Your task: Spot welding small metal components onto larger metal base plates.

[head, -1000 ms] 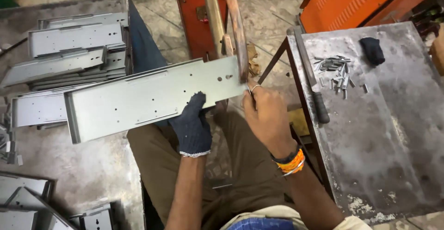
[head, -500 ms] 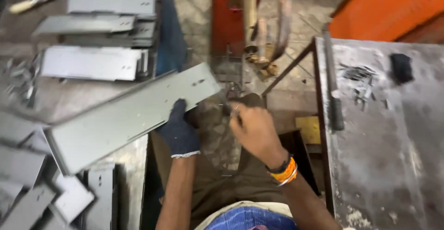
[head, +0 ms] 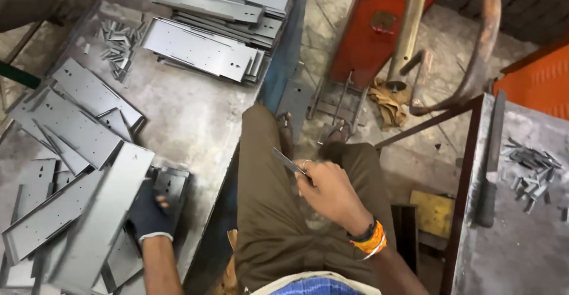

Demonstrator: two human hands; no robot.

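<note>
1. Left hand point(head: 148, 215), in a dark knit glove with a white cuff, lies on the low grey bench point(head: 195, 123). Its fingers are curled over the edge of a long flat grey sheet-metal panel point(head: 98, 218) and grip it. The panel runs diagonally across a loose heap of similar panels at the bench's near left corner.
2. Right hand point(head: 329, 191), bare, with an orange band at the wrist, is right of the bench, above the lap. Fingers are closed around a thin flat grey metal strip point(head: 288, 162), which points up and left.
3. Right of the bench, across the lap: grey steel table point(head: 521, 241), its dark left edge near the right forearm; a small pile of short grey metal pieces point(head: 533, 173) lies on it.
4. Bare bench surface shows mid-bench, beyond the heap.
5. At the bench's far end: neat stack of punched grey panels point(head: 204, 49).
6. Beyond the bench's far right corner: red machine frame point(head: 382, 28) on the floor.
</note>
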